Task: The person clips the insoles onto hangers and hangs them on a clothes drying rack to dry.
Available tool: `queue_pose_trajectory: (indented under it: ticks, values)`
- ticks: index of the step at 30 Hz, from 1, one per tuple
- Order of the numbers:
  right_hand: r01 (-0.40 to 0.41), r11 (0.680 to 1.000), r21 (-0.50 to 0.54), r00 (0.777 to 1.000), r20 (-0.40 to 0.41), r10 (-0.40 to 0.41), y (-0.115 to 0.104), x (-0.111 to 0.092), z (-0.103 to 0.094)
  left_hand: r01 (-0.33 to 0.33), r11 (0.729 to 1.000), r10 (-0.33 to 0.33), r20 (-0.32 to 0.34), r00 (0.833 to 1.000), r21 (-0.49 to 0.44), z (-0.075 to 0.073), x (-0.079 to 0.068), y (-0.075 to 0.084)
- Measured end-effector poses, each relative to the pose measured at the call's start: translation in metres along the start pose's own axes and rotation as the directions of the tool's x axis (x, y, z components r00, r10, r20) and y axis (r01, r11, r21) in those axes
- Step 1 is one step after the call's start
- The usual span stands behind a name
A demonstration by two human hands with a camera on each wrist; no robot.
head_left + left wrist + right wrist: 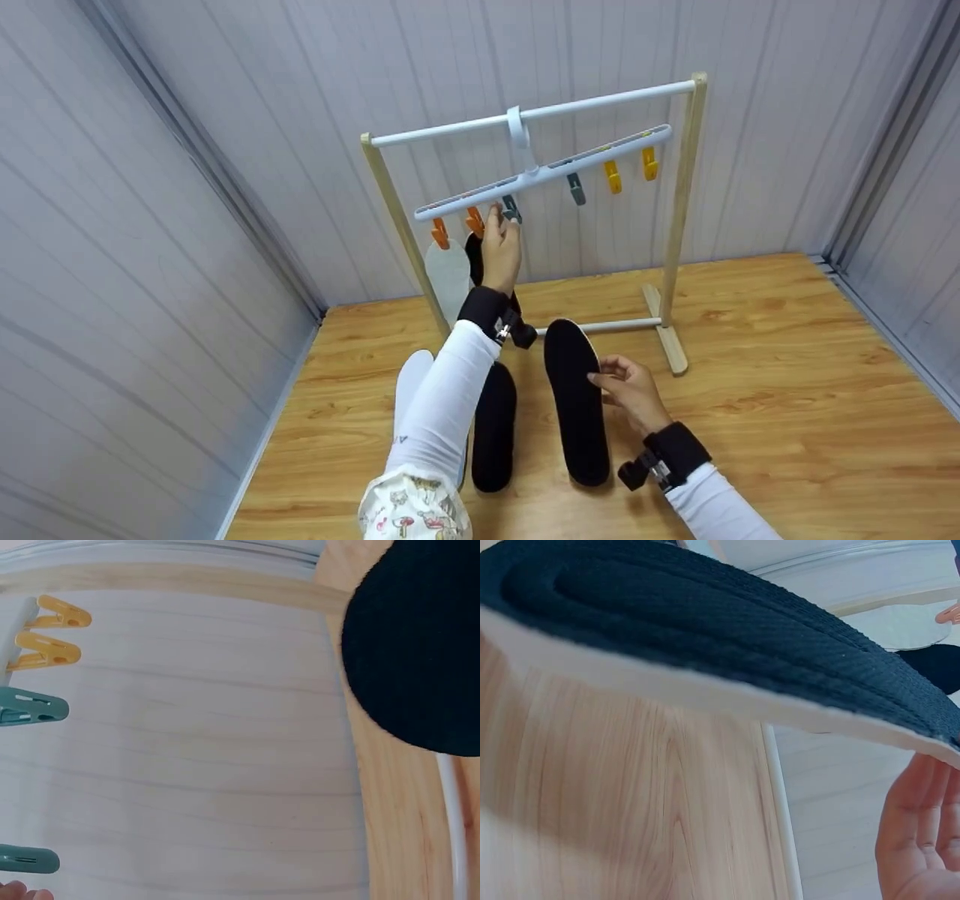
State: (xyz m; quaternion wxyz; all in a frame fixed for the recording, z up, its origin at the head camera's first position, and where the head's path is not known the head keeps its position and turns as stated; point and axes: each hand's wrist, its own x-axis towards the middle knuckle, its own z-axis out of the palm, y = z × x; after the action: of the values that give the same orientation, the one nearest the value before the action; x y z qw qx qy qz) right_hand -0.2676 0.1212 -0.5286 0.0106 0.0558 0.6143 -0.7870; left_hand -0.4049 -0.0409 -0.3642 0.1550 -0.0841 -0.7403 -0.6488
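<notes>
My left hand (502, 251) is raised to the hanger, its fingertips pinching the dark green clip (511, 208) left of the hook. In the left wrist view, fingertips show at the lower left corner, right beside that green clip (28, 859). With thumb and fingers, my right hand (634, 390) holds a black insole (576, 405) by its right edge. The right wrist view shows this insole's (705, 622) black fabric face and pale side edge, with the fingers (922, 817) under it. From orange clips (440, 234) hang a white insole (448, 277) and a black insole (474, 259), the latter partly behind my left hand.
The white hanger (600, 156) hooks over the rail (607, 100) of a wooden-legged rack. Another green clip (576, 189) and yellow clips (613, 177) hang at right. On the wooden floor (787, 390) lie a black insole (494, 431) and a white insole (412, 379), partly under my left sleeve.
</notes>
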Motion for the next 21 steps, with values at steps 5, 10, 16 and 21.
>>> queue_pose_trajectory:
  ticks: [5,10,16,21]
  values:
    - [-0.014,1.000,0.012,1.000,0.001,0.014,0.005,-0.001,0.002,0.061,0.995,-0.058,0.029,0.998,-0.085,-0.002,0.004,0.000]
    - [-0.015,1.000,0.018,1.000,0.013,0.015,0.010,-0.002,0.001,0.082,0.983,-0.077,0.034,0.996,-0.164,-0.003,0.009,0.000]
    - [-0.013,0.999,0.031,1.000,0.022,0.013,0.011,-0.001,0.000,0.054,0.972,-0.053,0.011,0.999,-0.228,0.001,0.012,0.003]
    - [-0.023,0.999,0.044,1.000,0.015,0.023,0.009,0.002,0.001,0.017,0.976,-0.024,-0.028,0.999,-0.218,0.003,0.012,0.003]
